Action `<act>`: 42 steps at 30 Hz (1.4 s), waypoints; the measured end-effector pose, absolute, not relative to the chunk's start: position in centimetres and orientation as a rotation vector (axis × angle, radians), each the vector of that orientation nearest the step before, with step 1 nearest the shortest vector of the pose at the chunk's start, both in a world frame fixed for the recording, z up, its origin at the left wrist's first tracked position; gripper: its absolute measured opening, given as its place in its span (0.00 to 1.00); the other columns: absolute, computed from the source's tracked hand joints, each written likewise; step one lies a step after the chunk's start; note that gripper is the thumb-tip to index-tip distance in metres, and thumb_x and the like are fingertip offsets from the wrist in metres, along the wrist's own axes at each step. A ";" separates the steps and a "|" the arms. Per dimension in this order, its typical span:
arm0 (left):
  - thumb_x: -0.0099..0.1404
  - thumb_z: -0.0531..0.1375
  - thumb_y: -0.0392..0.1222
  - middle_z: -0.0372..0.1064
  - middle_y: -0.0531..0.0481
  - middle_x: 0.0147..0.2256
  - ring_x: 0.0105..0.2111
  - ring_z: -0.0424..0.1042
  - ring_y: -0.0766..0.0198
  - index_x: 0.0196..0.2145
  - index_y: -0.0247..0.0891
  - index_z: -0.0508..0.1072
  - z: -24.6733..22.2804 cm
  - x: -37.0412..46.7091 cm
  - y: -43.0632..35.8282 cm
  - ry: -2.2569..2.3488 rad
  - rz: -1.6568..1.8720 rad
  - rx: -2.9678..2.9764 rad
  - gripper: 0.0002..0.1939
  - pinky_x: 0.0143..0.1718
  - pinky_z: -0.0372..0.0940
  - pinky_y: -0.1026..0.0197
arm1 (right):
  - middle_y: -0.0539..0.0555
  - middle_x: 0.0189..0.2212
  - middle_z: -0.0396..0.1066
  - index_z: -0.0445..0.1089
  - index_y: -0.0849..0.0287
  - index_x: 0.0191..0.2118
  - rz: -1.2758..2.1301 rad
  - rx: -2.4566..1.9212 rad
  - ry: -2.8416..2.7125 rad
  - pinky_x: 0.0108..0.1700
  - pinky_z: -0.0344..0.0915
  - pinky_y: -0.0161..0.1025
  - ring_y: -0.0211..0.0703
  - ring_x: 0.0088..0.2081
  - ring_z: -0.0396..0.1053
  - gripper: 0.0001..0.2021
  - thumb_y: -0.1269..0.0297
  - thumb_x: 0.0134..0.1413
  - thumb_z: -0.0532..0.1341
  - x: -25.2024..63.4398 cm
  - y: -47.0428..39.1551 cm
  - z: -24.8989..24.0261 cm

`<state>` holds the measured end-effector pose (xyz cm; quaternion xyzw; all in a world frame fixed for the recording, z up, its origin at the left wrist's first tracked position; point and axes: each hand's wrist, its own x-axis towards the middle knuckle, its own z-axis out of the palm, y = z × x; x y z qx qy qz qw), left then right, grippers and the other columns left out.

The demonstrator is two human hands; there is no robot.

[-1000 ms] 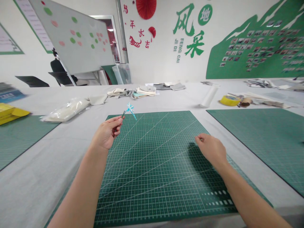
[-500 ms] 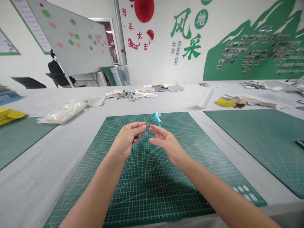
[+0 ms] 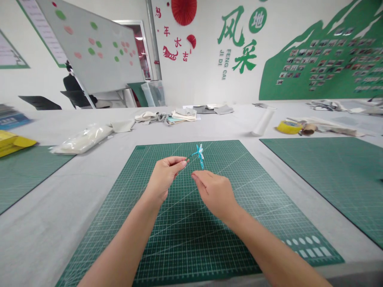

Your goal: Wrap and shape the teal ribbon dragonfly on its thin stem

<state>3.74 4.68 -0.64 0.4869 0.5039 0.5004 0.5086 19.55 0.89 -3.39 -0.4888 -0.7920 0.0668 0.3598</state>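
A small blue artificial flower [image 3: 200, 152] with white beads stands above the green cutting mat [image 3: 182, 247]. My left hand [image 3: 164, 177] pinches its thin green stem between thumb and fingertips, so the flower head points away to the right. Just below the flower, my right hand [image 3: 217, 195] is closed, its back turned up and its fingertips pressed together. A blue petal tip comes down close to the right knuckles. Whatever those fingers hold, if anything, is hidden.
More cutting mats lie at left [image 3: 32, 175] and right [image 3: 338, 171]. Beyond are a clear plastic bag [image 3: 83, 139], folded cloth [image 3: 182, 114], a white roll [image 3: 263, 121] and yellow tape [image 3: 289, 127]. A seated person [image 3: 71, 83] is partly behind the whiteboard [image 3: 98, 52].
My right hand's fingers have gone from apart to closed, and the hand has turned and dropped slightly below the flower. My left hand keeps its pinch on the stem. The view shifted slightly.
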 end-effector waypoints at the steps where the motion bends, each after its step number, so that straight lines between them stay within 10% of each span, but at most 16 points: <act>1: 0.49 0.68 0.42 0.65 0.54 0.20 0.19 0.53 0.72 0.32 0.36 0.80 -0.7 3.8 4.6 1.222 1.210 1.181 0.11 0.22 0.49 0.64 | 0.55 0.28 0.74 0.75 0.58 0.36 0.027 -1.278 -2.073 0.30 0.55 0.38 0.41 0.29 0.67 0.16 0.65 0.65 0.49 19.6 0.7 -3.3; 13: 0.56 0.63 0.38 0.75 0.47 0.32 0.34 0.71 0.59 0.31 0.39 0.81 -0.8 3.9 4.2 1.302 1.084 1.626 0.05 0.39 0.62 0.57 | 0.50 0.20 0.66 0.77 0.55 0.36 -0.597 -1.063 -2.004 0.27 0.52 0.36 0.37 0.24 0.60 0.13 0.70 0.63 0.54 20.9 1.5 -1.8; 33: 0.63 0.57 0.34 0.68 0.53 0.27 0.32 0.68 0.65 0.32 0.44 0.80 0.3 3.3 3.2 1.159 0.647 2.378 0.11 0.32 0.58 0.62 | 0.48 0.29 0.76 0.76 0.56 0.33 0.301 -1.179 -1.912 0.33 0.60 0.35 0.36 0.29 0.69 0.05 0.67 0.56 0.62 22.6 3.9 -1.8; 42: 0.64 0.58 0.34 0.70 0.53 0.30 0.33 0.69 0.66 0.34 0.42 0.80 0.6 2.7 3.4 1.068 0.635 2.402 0.10 0.35 0.60 0.62 | 0.41 0.13 0.48 0.76 0.58 0.28 0.758 -1.274 -1.772 0.23 0.43 0.35 0.31 0.18 0.46 0.05 0.62 0.49 0.65 23.1 4.9 -2.3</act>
